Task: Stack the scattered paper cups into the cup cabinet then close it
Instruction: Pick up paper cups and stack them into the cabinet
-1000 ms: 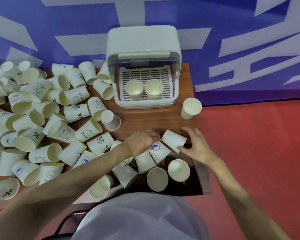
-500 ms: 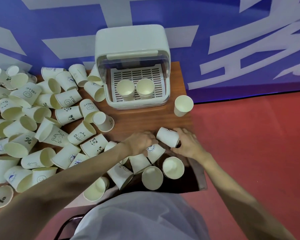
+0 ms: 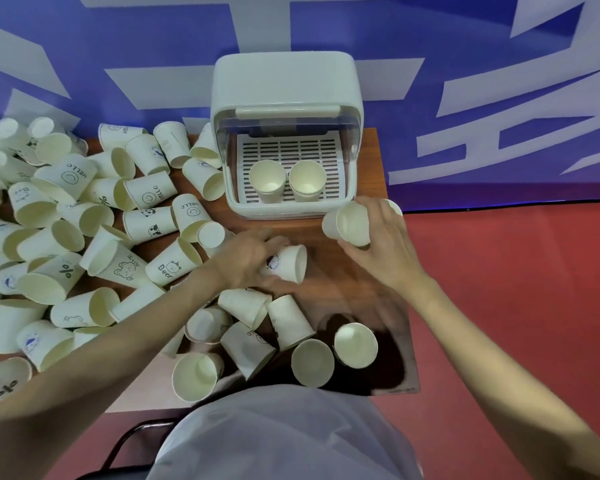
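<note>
The white cup cabinet (image 3: 284, 84) stands open at the back of the wooden table (image 3: 374, 157), its clear lid raised. Two paper cups (image 3: 267, 180) (image 3: 307, 180) stand upright on its slotted tray. My right hand (image 3: 383, 247) holds a plain paper cup (image 3: 347, 223) just in front of the cabinet's right corner; another cup (image 3: 394, 206) peeks out behind my fingers. My left hand (image 3: 246, 259) grips a printed cup (image 3: 288, 263) lying on its side at the table's middle. Several more cups (image 3: 84, 237) lie scattered over the left side and near edge.
Several cups (image 3: 312, 362) stand or lie close to my body at the table's front edge. The table's right edge borders red floor (image 3: 516, 306). A blue and white banner (image 3: 465, 81) backs the table. A black chair frame (image 3: 132, 441) shows below.
My right hand lifted a cup from the table and carried it up toward the cabinet's right front. My left hand closed on the printed cup and shifted it slightly right.
</note>
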`<state>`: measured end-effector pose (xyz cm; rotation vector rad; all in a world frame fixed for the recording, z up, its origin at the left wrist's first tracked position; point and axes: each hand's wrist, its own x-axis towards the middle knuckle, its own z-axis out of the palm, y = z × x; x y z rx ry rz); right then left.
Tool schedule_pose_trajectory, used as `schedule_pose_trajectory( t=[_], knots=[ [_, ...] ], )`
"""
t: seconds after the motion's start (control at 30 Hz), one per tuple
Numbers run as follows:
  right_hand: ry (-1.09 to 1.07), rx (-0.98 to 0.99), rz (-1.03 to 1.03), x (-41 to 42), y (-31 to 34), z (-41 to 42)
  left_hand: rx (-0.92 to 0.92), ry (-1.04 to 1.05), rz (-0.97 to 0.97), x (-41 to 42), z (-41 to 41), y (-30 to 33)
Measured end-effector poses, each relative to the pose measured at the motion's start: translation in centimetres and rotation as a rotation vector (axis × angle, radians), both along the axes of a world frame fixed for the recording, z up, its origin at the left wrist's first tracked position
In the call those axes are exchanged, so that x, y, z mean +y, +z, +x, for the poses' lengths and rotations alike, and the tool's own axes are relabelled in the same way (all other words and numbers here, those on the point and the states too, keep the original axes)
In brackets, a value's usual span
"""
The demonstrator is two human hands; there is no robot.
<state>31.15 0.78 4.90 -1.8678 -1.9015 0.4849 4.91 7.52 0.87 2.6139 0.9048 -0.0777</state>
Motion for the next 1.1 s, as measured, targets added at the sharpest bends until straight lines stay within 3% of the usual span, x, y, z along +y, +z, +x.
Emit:
schedule_pose_trajectory(
  t=[0.2, 0.43, 0.7, 0.93, 1.1],
  knots=[
    [-0.051, 0.082, 0.151, 5.0, 2.1, -1.4, -0.342, 0.347, -0.132, 2.9, -2.5, 4.0],
    [-0.039, 0.063, 0.167, 8.9, 1.7, -2.8, -0.625, 0.638, -0.016, 6.0, -1.5, 4.5],
    [0.003, -0.021, 0.092, 10.9, -0.2, -3.6, -0.676, 0.693, -0.052, 7.5, 0.8, 2.0],
    [0.058, -0.089, -0.016, 12.1, -1.9, -3.9, -0.557, 0.726, 0.027, 8.4, 1.5, 0.2],
    [0.100, -0.146, -0.127, 13.0, -2.3, -4.1, -0.511, 0.708, -0.019, 8.8, 1.3, -1.1]
  ],
)
